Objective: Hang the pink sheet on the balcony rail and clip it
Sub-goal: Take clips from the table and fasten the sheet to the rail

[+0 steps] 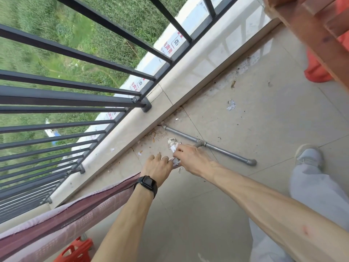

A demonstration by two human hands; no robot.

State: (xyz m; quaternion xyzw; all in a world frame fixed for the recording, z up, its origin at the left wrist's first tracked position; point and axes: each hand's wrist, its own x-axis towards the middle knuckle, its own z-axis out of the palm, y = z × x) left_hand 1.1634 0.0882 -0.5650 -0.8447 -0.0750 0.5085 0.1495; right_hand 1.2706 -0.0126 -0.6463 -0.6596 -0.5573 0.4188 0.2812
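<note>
Here, left hand (157,167) and right hand (190,157) fingers pinch pink sheet (75,214); banner (170,48) reads 京.

Rail (75,95) at 10 o'clock; sheet (66,220) at 8, ending at left hand (158,167) and right hand (190,157), centre; pipe (222,150) on floor (264,114) at 2 of them; basket (77,250) at 7

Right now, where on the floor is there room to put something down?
The biggest bare patch of floor tiles lies between the pink sheet and the trouser leg, under the forearms. Another lies past the metal pipe, toward the wooden furniture. It is crowded by the ledge near the left hand and right hand: litter and the pipe.
</note>
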